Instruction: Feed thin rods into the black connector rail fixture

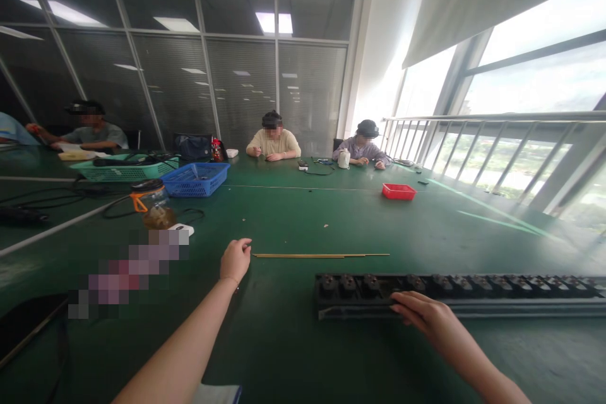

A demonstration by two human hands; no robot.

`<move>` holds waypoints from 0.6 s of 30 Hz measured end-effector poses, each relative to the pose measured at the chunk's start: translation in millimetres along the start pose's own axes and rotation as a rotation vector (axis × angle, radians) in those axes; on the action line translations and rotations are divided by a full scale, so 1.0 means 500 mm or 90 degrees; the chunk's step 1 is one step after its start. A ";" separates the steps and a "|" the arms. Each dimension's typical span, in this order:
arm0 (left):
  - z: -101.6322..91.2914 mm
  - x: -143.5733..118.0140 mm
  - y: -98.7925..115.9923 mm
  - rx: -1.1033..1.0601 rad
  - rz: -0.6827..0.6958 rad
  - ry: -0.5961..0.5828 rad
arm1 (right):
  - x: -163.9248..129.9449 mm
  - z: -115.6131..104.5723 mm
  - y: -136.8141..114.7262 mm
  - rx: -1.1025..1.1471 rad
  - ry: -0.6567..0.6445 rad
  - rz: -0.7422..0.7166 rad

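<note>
My left hand (235, 260) is over the green table, its fingers loosely bent and slightly apart, with nothing seen between them. Just right of its fingertips, thin brass-coloured rods (322, 256) lie side by side, roughly left to right. A long black rail (350, 310) with a row of dark round-topped parts (370, 284) stretches to the right edge. My right hand (419, 309) is at the rail's front near a wider gap in that row. Its fingers are pressed together; whatever they pinch, if anything, is hidden.
On the green table (284, 214) stand a red tray (398, 192), a blue basket (201, 182), a green basket (127, 168) and a jar (158, 205) with an orange handle. Cables lie at left. Several people sit across the table; a railing (497, 118) runs along the windows.
</note>
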State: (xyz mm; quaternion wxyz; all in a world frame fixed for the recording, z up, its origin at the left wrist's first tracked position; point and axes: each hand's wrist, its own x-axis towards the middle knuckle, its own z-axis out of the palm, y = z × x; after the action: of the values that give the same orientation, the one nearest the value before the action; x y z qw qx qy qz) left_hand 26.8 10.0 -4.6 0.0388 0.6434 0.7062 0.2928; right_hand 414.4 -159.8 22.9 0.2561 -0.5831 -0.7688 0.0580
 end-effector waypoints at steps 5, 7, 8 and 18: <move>-0.001 -0.005 0.014 0.019 0.039 -0.051 | -0.038 -0.074 0.112 -0.032 -0.020 0.044; -0.003 -0.006 0.018 0.023 0.054 -0.059 | -0.049 -0.103 0.146 -0.017 -0.062 0.069; -0.003 -0.007 0.018 0.024 0.060 -0.063 | -0.054 -0.117 0.162 -0.006 -0.086 0.083; -0.002 -0.007 0.020 0.014 0.056 -0.080 | -0.098 -0.185 0.325 -0.031 -0.086 0.149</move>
State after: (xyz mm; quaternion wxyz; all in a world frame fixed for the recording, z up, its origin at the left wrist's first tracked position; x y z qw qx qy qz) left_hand 36.0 6.3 -0.1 0.0635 0.6913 0.6766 0.2456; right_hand 607.3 -173.4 23.6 0.1811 -0.6699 -0.7119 0.1077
